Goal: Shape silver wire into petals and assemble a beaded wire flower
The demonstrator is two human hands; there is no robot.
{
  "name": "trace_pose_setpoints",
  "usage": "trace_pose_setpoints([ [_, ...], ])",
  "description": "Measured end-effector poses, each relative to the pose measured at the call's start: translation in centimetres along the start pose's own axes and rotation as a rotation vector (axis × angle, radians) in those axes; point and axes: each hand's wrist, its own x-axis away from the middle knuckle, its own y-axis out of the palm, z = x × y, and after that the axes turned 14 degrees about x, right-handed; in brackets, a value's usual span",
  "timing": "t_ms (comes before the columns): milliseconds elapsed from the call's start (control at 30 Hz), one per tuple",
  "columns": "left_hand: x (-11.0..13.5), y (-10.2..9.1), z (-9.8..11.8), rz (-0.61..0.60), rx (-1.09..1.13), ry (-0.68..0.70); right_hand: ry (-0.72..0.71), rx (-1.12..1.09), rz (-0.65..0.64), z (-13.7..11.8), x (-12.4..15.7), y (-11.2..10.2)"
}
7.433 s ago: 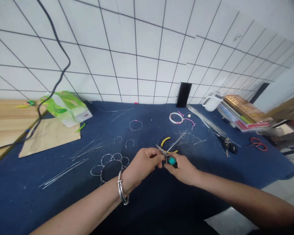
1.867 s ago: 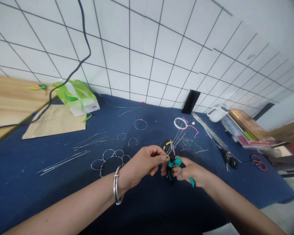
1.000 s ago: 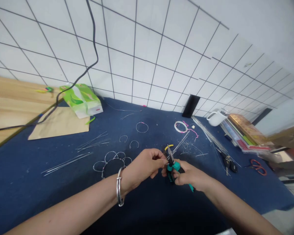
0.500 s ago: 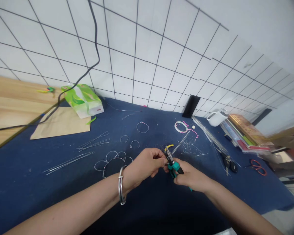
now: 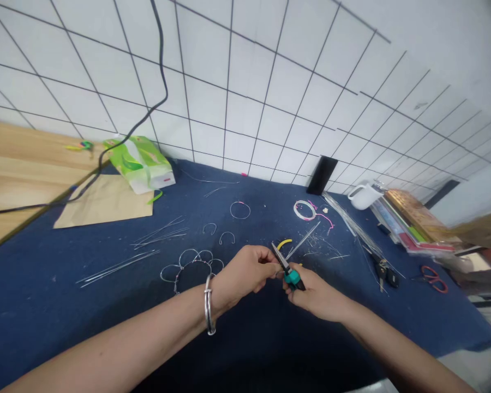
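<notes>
My right hand [image 5: 317, 292] is wrapped round pliers [image 5: 292, 277] with teal and black handles, their metal jaws pointing up and to the left. Beside them, my left hand [image 5: 249, 267] pinches what looks like a thin piece of wire [image 5: 279, 272], mostly hidden by the fingertips. The two hands nearly meet. Left of my left wrist lies a wire ring with loops [image 5: 180, 267], partly covered by my forearm. Two small bent wires [image 5: 227, 234] and a wire circle [image 5: 240, 210] lie beyond it. Behind the pliers, a yellow curved handle [image 5: 285, 243] rests near straight wires [image 5: 303, 240].
Straight wires [image 5: 118, 267] lie at left, near a green tissue pack [image 5: 141, 164]. On the right are a white wire coil [image 5: 305, 210], a long wire bundle [image 5: 352, 224], keys [image 5: 381, 273], red-handled scissors [image 5: 433, 279], a white mug [image 5: 364, 196] and stacked books [image 5: 409, 221]. A black cable [image 5: 161, 54] hangs in front.
The pliers have turned in my right hand, and their jaws, spread apart before, now look together. My left hand stays at nearly the same place. The view has shifted slightly.
</notes>
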Motion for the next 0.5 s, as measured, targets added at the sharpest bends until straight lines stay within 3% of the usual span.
trace_pose_setpoints([
  [500, -0.22, 0.0, -0.15, 0.007, 0.003, 0.007, -0.071, 0.14, 0.102, 0.18, -0.23, 0.26],
])
